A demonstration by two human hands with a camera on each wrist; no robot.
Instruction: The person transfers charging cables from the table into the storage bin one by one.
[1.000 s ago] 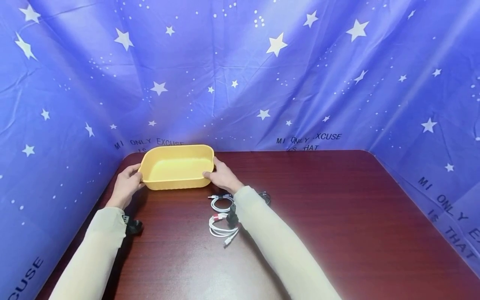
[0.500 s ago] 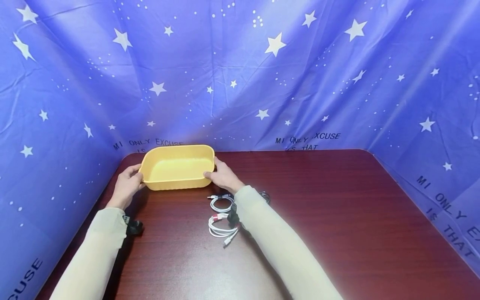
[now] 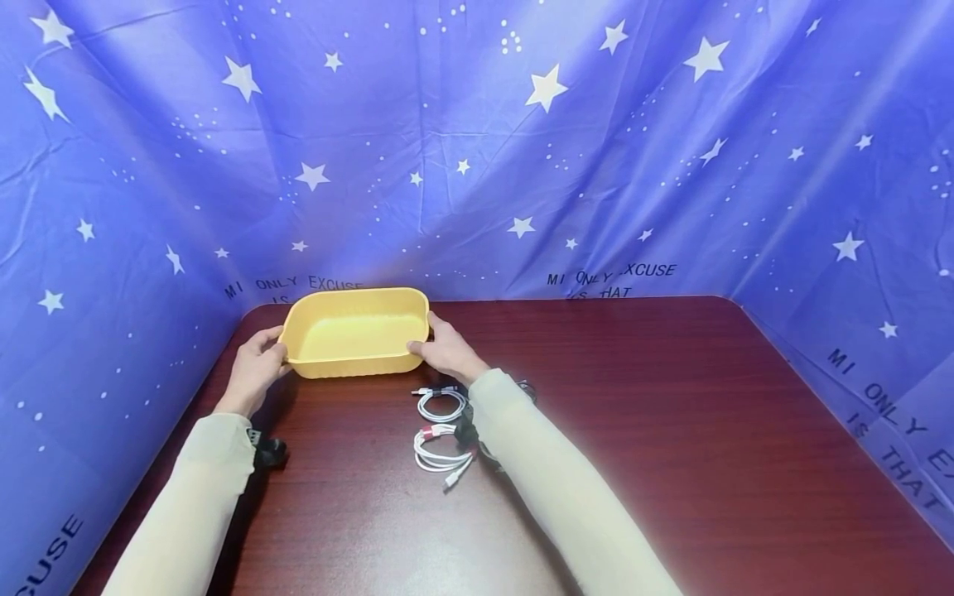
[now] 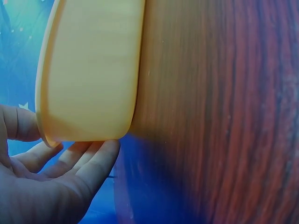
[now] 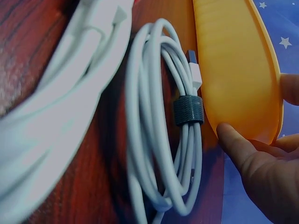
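Yellow basin [image 3: 358, 335] is pinched by left hand [image 3: 252, 370] and right hand [image 3: 451, 349], arms [image 3: 574, 480] outstretched, thumbs [image 3: 415, 347] seemingly at its rim [image 3: 350, 360].

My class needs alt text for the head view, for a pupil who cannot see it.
A person's left hand and right hand grip the ends of a yellow tub at the back left of a red table. Coiled white cables lie nearer, beside the right sleeve; behind hangs a starry blue curtain.

Left arm [image 3: 179, 505]: extended forward | left hand [image 3: 251, 374]: gripping | right arm [image 3: 562, 484]: angled leftward | right hand [image 3: 450, 352]: gripping
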